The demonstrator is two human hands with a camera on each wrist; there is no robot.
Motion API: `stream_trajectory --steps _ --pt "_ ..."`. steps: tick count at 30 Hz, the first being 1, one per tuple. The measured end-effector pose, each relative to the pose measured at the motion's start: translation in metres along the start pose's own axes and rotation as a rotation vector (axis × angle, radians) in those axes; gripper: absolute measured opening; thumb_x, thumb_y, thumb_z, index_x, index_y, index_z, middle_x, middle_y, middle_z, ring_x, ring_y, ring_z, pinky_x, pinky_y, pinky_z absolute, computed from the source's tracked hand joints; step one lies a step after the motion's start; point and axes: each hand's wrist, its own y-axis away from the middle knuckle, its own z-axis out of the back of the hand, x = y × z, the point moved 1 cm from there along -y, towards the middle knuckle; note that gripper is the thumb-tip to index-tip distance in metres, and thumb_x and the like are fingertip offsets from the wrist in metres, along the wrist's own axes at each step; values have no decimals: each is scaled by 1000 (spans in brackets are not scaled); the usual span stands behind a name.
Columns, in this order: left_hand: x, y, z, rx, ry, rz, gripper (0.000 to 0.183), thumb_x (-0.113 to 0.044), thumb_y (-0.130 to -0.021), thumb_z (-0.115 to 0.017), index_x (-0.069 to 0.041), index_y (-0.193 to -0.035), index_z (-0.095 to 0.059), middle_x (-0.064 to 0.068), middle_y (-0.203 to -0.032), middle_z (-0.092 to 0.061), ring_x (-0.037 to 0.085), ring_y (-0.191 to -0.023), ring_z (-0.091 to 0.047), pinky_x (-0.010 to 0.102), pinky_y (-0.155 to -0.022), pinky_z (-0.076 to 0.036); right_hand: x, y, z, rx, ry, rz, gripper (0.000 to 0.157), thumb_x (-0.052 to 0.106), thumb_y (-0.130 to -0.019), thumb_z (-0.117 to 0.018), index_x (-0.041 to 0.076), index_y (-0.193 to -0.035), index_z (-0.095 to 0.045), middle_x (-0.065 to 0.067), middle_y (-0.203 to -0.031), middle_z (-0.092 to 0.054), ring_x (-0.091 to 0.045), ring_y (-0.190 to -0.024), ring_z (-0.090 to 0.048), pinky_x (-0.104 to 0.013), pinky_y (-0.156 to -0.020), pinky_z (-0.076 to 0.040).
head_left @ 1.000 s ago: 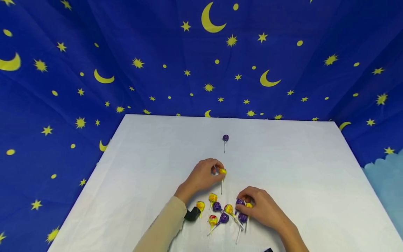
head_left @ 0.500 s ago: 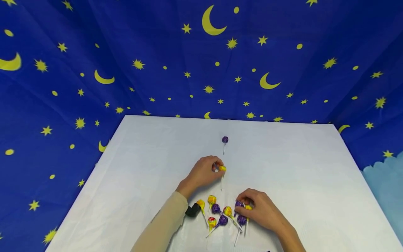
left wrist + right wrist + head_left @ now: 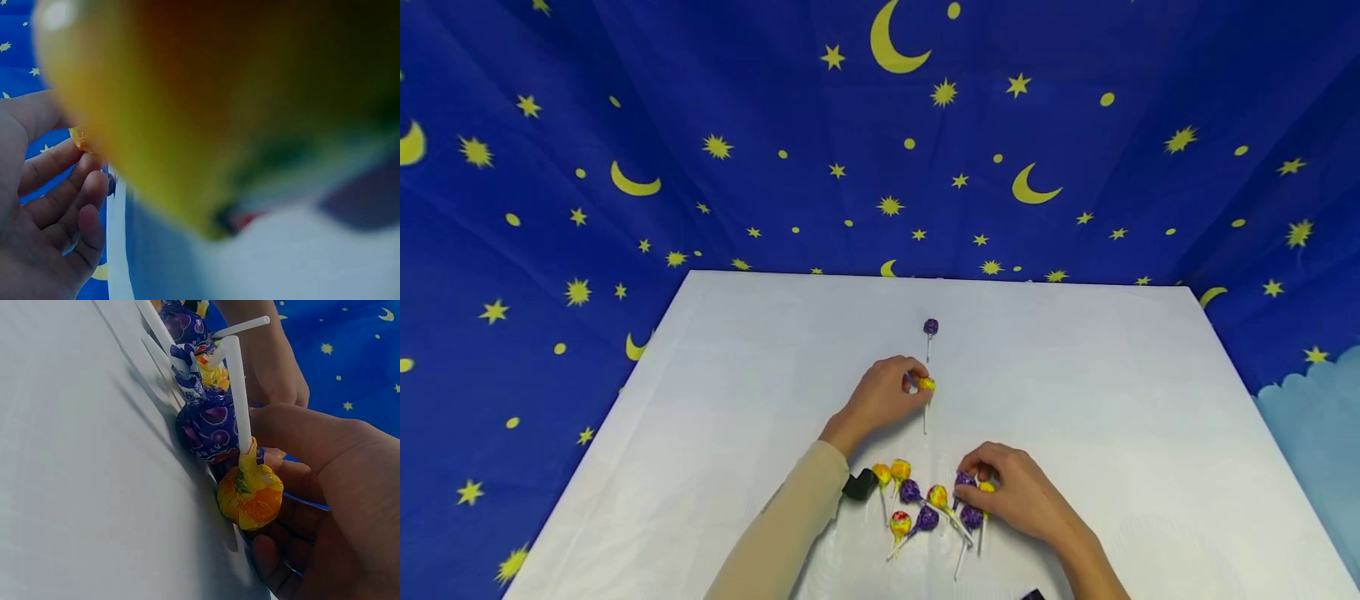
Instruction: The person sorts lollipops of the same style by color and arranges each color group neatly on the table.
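Note:
My left hand (image 3: 883, 393) pinches a yellow-wrapped lollipop (image 3: 927, 384) by its head between thumb and index finger, its white stick pointing toward me. Just beyond it a purple lollipop (image 3: 931, 327) lies alone on the white table (image 3: 1075, 375). Nearer me, my right hand (image 3: 1022, 490) holds a purple lollipop (image 3: 965, 480) at the right end of a loose group. Beside its fingers stands an orange-and-yellow lollipop (image 3: 251, 499); another purple lollipop (image 3: 211, 428) is close by. The left wrist view is mostly filled by a blurred yellow-orange lollipop (image 3: 137, 112), with the left hand (image 3: 44, 206) behind.
Several yellow and purple lollipops, among them a red-topped yellow one (image 3: 900, 523), lie together in front of me. A black wrist camera (image 3: 859, 485) under the left sleeve sits against the group. Blue star-patterned cloth (image 3: 760, 100) hangs around the table.
My left hand has carried the yellow lollipop away from me, closer to the lone purple one. A yellow lollipop beside the wrist camera has shifted right. The right hand has hardly moved.

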Motion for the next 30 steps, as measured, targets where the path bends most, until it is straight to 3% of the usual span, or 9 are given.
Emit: stream_trajectory --steps 30 --pt "9 -25 -6 -23 -8 41 24 -34 -87 -71 -19 -106 -69 -6 -88 -61 11 -74 -51 28 -68 -42 -2 1 1 4 -43 -21 18 37 -79 -79 29 -92 -68 16 -81 -59 -4 -72 -54 -26 -66 -44"
